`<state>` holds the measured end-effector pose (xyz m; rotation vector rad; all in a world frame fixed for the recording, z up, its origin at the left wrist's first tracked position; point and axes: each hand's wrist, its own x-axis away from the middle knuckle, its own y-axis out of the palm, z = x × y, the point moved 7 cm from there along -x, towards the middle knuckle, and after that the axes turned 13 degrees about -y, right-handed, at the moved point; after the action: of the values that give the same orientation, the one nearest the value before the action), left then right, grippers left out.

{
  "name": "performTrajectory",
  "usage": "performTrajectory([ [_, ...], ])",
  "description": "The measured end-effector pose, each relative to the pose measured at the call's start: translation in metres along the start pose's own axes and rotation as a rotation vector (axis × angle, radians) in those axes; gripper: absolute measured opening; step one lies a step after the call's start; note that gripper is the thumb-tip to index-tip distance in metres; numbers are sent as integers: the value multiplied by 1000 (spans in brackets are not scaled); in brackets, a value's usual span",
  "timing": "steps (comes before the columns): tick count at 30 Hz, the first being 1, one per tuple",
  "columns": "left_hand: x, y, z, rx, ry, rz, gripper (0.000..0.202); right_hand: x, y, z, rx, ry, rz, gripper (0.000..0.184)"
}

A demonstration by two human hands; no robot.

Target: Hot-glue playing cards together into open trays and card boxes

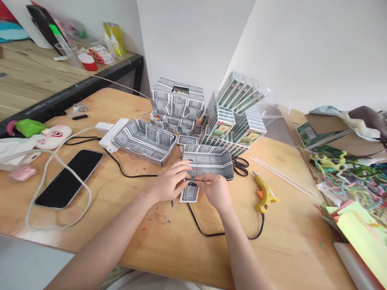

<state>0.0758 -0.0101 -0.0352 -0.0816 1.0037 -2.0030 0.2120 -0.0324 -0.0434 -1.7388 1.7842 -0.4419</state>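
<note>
A shallow tray made of playing cards [208,159], patterned grey and white, sits in front of me. At the left of its near edge, my left hand [171,180] presses with the fingers over the rim and the thumb below. My right hand [216,191] pinches the same near edge, its fingertips almost meeting the left thumb. A single playing card [190,195], back side up, sticks out toward me below the fingertips. Whether it is joined to the tray is hidden by my fingers. Behind my left hand lies a second playing-card tray [145,141].
Stacked playing-card boxes [178,100] and packs of cards [223,121] stand at the back. Scissors [241,166] and a yellow glue gun [265,193] with its black cord lie right, near clear glue sticks [282,176]. A phone [69,179] and white cable lie left.
</note>
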Motion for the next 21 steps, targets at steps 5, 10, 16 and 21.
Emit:
performTrajectory([
  [5, -1, 0, -4, 9, 2, -30, 12, -1, 1, -1, 70, -2, -15, 13],
  [10, -4, 0, -6, 39, -2, -13, 15, -1, 2, -7, 169, -55, -15, 11],
  [16, -5, 1, -7, 99, 13, 35, 20, 0, 4, -14, 305, -165, 15, 13],
  [21, -5, 3, -9, 160, -36, 139, 21, 4, 9, -15, 384, -236, 47, 14],
])
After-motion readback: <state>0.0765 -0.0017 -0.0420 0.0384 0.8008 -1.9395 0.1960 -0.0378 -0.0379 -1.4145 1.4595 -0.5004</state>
